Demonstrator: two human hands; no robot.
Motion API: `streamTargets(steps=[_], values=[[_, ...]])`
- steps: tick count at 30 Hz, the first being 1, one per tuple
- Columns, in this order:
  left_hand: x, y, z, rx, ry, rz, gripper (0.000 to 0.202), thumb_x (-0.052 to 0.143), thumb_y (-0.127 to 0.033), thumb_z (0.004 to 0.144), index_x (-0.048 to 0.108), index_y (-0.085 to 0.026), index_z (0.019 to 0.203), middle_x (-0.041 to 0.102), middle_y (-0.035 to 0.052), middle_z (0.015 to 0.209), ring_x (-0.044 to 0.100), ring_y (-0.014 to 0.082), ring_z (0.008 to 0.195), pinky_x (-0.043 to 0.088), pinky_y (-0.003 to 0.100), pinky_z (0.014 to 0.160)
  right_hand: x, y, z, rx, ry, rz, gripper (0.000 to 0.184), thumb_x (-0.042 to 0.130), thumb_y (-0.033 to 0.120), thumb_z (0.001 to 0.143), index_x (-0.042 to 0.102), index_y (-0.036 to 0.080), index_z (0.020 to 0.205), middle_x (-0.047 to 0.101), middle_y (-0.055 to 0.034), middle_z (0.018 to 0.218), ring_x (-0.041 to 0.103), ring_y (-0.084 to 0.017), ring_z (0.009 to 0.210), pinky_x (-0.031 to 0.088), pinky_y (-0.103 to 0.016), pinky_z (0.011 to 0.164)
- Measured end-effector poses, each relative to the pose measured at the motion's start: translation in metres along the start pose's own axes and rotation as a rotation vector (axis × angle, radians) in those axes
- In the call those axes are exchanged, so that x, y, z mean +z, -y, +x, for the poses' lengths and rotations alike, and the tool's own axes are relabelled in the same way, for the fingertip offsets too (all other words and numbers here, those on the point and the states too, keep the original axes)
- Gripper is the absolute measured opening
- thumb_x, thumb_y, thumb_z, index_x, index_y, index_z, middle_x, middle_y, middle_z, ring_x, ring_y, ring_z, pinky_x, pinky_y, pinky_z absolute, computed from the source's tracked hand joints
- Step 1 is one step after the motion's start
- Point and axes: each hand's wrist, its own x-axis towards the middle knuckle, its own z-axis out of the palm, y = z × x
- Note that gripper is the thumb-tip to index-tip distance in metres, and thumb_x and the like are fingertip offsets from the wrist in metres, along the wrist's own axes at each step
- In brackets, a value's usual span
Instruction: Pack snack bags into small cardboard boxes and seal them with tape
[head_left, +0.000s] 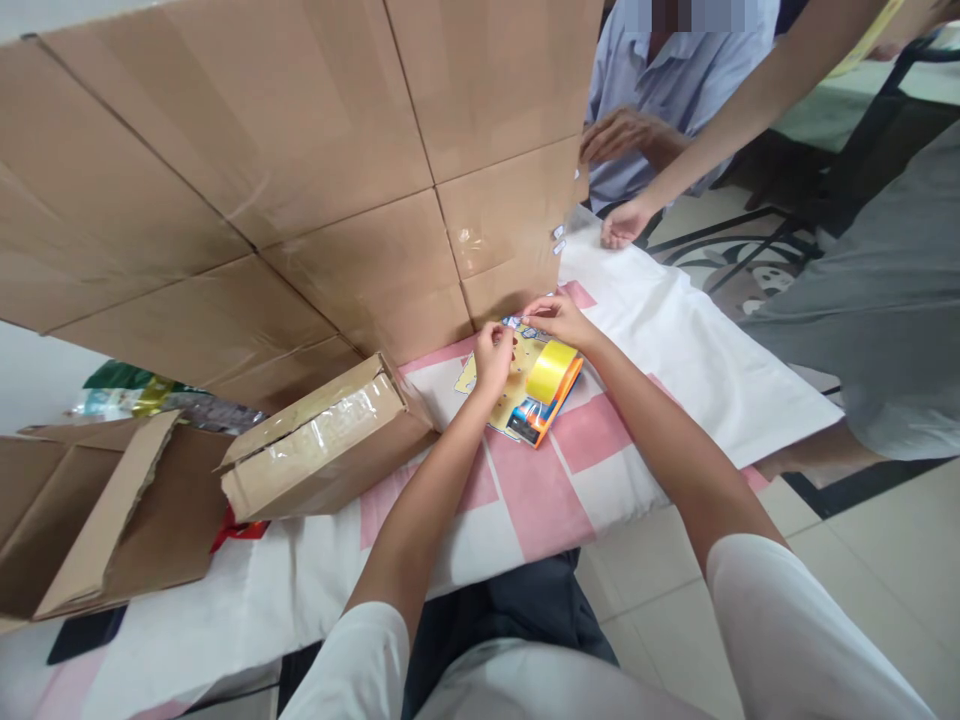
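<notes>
My left hand [493, 356] is closed, its fingertips pinched together over a yellow, spotted flat cutout [527, 362] lying on the table. Just to its right, my right hand [559, 318] bends over the far edge of the same cutout, thumb and fingers drawn together. What either hand pinches is too small to make out. On the cutout's right side rests a tape dispenser [559, 400] with an orange and blue body, carrying a roll of yellow tape [551, 370].
A tall wall of taped cardboard boxes [360, 260] stands beyond my hands. A closed carton [322, 440] and an open carton [112, 520] sit left, near a dark phone [86, 635]. Across the table, a person in a light blue shirt [675, 90] sits; another person's hand [628, 222] reaches in.
</notes>
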Motion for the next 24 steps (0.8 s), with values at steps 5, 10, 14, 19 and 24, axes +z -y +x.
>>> streamTargets(steps=[5,10,14,19,24], values=[[-0.002,-0.004,-0.003,0.016,0.095,0.005,0.012,0.064,-0.031,0.093,0.064,-0.02,0.098,0.074,0.0052,0.095,0.066,0.0126,0.071,0.047,0.021,0.062,-0.001,-0.003,0.0,0.001,0.016,0.005,0.042,0.095,0.052,0.056,0.075,0.019,0.074,0.076,-0.0026,0.077,0.069,-0.016,0.072,0.057,-0.03,0.073],[0.0,-0.003,-0.001,0.023,0.135,0.042,0.017,0.059,-0.034,0.097,0.065,-0.019,0.094,0.076,0.0064,0.09,0.066,0.0138,0.067,0.047,0.022,0.061,-0.002,-0.006,-0.001,0.014,-0.015,0.009,0.041,0.094,0.049,0.056,0.073,0.018,0.074,0.075,-0.0034,0.077,0.069,-0.016,0.073,0.057,-0.03,0.073],[0.004,-0.005,0.007,0.054,0.139,0.118,0.013,0.059,-0.029,0.096,0.066,-0.02,0.09,0.075,0.0043,0.086,0.064,0.0132,0.064,0.045,0.022,0.061,-0.005,-0.008,-0.002,0.005,-0.06,-0.008,0.042,0.091,0.05,0.06,0.07,0.018,0.076,0.07,-0.0021,0.072,0.063,-0.014,0.065,0.051,-0.027,0.061],[0.007,-0.014,0.02,0.091,0.146,0.202,0.007,0.063,-0.02,0.09,0.067,-0.021,0.084,0.074,0.0031,0.082,0.065,0.0152,0.069,0.044,0.022,0.064,-0.007,-0.011,0.0,0.071,-0.098,0.037,0.045,0.091,0.051,0.057,0.067,0.018,0.076,0.06,0.0034,0.058,0.044,-0.008,0.048,0.033,-0.023,0.045],[0.006,-0.019,0.028,0.094,0.193,0.205,0.009,0.062,-0.014,0.087,0.067,-0.021,0.089,0.073,0.0022,0.078,0.068,0.0154,0.073,0.045,0.021,0.063,-0.006,-0.015,0.001,0.124,-0.07,0.062,0.052,0.087,0.061,0.059,0.063,0.019,0.078,0.043,0.0084,0.045,0.029,-0.007,0.04,0.021,-0.024,0.04]])
